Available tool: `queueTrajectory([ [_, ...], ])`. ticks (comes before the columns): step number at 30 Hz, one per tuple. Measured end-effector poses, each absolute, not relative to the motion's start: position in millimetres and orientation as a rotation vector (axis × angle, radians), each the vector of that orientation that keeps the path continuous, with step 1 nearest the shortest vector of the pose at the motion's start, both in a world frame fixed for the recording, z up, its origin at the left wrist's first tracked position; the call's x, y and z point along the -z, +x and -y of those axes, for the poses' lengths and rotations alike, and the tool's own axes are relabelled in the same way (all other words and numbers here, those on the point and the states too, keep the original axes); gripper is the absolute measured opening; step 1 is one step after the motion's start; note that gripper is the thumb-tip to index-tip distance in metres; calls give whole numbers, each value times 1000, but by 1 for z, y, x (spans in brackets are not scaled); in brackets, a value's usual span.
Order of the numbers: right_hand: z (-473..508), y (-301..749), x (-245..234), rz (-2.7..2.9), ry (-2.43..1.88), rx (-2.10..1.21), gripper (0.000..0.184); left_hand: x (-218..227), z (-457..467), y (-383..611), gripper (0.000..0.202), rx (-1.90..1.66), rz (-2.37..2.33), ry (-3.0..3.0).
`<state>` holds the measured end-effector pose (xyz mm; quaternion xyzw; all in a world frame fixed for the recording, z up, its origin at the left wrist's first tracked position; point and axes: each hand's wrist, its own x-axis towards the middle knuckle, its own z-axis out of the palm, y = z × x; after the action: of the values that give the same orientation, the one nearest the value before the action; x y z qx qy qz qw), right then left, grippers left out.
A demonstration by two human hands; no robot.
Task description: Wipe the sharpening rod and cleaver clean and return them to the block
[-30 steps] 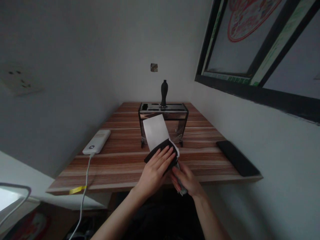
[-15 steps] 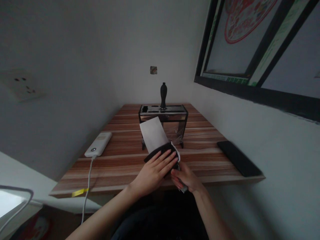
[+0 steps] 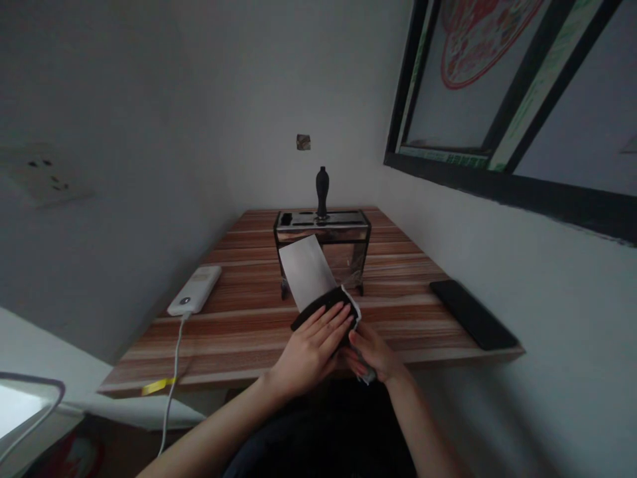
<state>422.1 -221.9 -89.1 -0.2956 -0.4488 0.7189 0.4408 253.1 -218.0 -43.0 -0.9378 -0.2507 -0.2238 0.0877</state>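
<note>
A wide pale knife blade tilts up from the table's front edge. My right hand is closed round the knife's handle, which barely shows below my fingers. A dark cloth with a white underside is folded over the blade's base. My left hand presses on the cloth with fingers laid flat and together, clamping it to the blade. Just behind the blade stands a shiny metal knife rack with one black handle sticking up from it.
On the wooden table a white power bank lies at the left, its cable hanging over the front edge. A black phone lies at the right by the wall. A framed picture hangs at the upper right.
My hands and the knife have barely shifted; the blade leans a little more to the left and my left hand stays pressed on the cloth.
</note>
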Motion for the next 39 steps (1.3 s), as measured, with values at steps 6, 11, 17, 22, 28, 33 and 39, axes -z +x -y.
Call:
queueTrajectory([
  [6,224,425,87,1162,-709,-1798,54,44,223,253,55,628,780,-2832],
  [11,224,428,91,1181,-725,-1787,61,45,227,256,55,677,771,-2820],
  [17,221,428,91,1247,-733,-1773,64,45,228,257,51,711,818,-2816],
  [22,223,427,85,1321,-884,-1742,57,42,229,255,54,653,874,-2842],
  [28,225,425,80,1340,-862,-1732,47,42,228,250,56,635,908,-2838],
  [33,226,423,76,1308,-751,-1762,35,38,210,245,53,752,1022,-2719],
  [39,227,423,72,1322,-731,-1775,32,20,180,243,53,877,1136,-2618],
])
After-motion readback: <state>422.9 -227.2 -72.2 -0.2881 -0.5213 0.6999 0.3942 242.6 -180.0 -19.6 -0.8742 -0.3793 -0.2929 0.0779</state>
